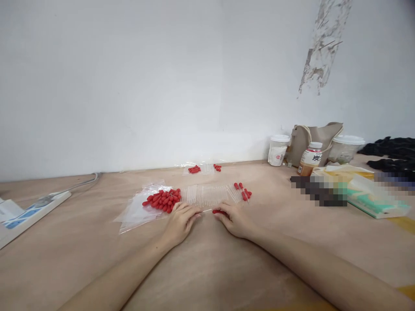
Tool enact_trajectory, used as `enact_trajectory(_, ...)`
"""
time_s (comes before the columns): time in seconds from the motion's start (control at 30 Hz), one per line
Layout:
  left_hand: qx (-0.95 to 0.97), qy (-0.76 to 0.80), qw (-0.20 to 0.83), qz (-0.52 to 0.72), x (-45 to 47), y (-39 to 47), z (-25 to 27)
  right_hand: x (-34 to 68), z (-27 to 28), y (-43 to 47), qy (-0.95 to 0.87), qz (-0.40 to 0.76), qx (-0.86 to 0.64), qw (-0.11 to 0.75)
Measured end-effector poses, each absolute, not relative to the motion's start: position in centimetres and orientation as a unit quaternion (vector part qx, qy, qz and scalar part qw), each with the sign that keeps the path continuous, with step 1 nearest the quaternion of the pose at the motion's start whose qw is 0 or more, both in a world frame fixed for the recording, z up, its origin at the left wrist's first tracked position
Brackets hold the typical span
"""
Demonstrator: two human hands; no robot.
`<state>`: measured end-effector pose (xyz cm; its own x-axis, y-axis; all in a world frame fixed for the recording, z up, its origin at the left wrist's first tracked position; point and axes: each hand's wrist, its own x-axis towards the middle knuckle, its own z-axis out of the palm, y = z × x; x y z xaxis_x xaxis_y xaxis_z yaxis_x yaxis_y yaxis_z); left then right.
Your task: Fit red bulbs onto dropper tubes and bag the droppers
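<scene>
Both hands are resting on the tabletop (pixel 207 268) right at the near edge of the row of clear tubes (pixel 210 195). The right hand (pixel 235 219) is pinching a red bulb (pixel 219 211) with its fingers closed narrow around it, and the left hand (pixel 182 221) is sitting loosely curled and, as far as I can tell, not holding anything. The bulb's long axis is running left-right, pointing toward the left hand just beside it, while the bulb pile (pixel 164 201) is lying at the row's left end on the bags (pixel 136 211), nearer the left hand.
</scene>
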<state>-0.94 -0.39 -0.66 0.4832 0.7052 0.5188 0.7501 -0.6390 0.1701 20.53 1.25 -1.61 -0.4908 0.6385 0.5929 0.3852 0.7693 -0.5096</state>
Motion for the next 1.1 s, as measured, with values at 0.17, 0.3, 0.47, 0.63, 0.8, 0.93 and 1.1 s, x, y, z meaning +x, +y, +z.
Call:
enact_trajectory(0.17, -0.863, -0.424, 0.018, -0.275, -0.79, -0.46, -0.86, 20.44, -1.89, 1.14, -0.850, 0.168, -0.292, 0.405)
enact_trajectory(0.3, -0.867, -0.419, 0.010, -0.271, -0.90, -0.33, -1.08, 20.54, -1.87, 1.15, -0.847, 0.168, -0.297, 0.408)
enact_trajectory(0.47, -0.870, -0.407, 0.022, -0.276, -0.96, -0.29, -1.09, 20.59, -1.76, 1.05, -0.854, 0.171, -0.287, 0.399)
enact_trajectory(0.63, -0.880, -0.385, 0.016, -0.279, -0.99, -0.23, -1.11, 20.67, -1.97, 1.19, -0.855, 0.167, -0.281, 0.402)
enact_trajectory(0.8, -0.887, -0.349, 0.023, -0.302, -1.09, -0.03, -1.44, 20.77, -2.25, 1.44, -0.859, 0.152, -0.258, 0.415)
enact_trajectory(0.93, -0.900, -0.327, 0.043, -0.286, -1.09, -0.01, -1.35, 20.88, -2.36, 1.48, -0.868, 0.124, -0.259, 0.404)
enact_trajectory(1.1, -0.911, -0.306, 0.064, -0.270, -0.96, -0.17, -1.03, 20.97, -2.56, 1.54, -0.885, 0.070, -0.264, 0.378)
